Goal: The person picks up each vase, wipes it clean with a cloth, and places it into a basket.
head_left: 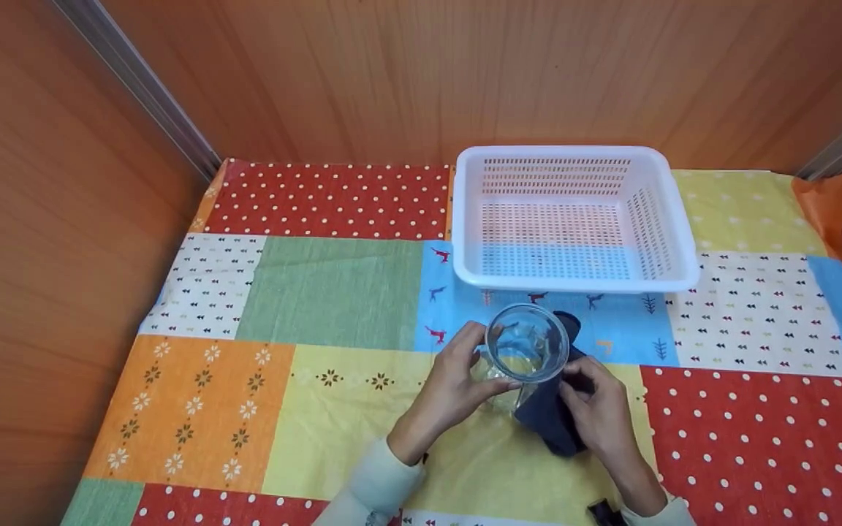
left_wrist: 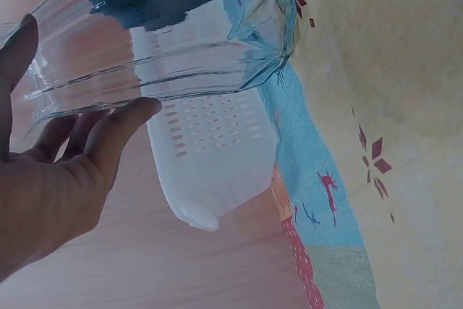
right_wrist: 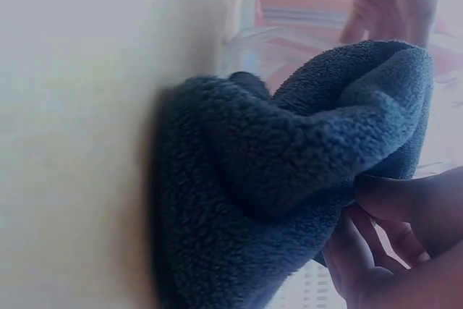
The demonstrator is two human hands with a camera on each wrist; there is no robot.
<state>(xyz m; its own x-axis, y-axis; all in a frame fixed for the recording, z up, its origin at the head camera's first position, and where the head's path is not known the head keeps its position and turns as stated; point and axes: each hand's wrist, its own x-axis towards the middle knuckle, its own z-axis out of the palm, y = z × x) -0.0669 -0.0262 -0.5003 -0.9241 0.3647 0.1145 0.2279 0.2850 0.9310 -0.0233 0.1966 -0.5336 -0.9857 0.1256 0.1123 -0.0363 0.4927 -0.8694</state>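
Note:
A clear glass jar [head_left: 520, 358] stands upright near the front middle of the table, its round mouth facing up. My left hand [head_left: 457, 376] grips it near the rim, with thumb and fingers on its left side, as the left wrist view also shows around the glass [left_wrist: 181, 70]. On the right, my right hand [head_left: 596, 402] pinches a dark blue fluffy cloth [head_left: 549, 420] between thumb and fingers. In the right wrist view the cloth [right_wrist: 268, 157] hangs in thick folds against the jar's side, its lower part down at the tablecloth.
Behind the jar stands a white plastic basket [head_left: 574, 283] with slotted walls. A patchwork tablecloth [head_left: 348, 292] covers the table. Wooden panels [head_left: 465, 80] rise at the back and the left side. A small black object [head_left: 602, 511] shows by the right wrist.

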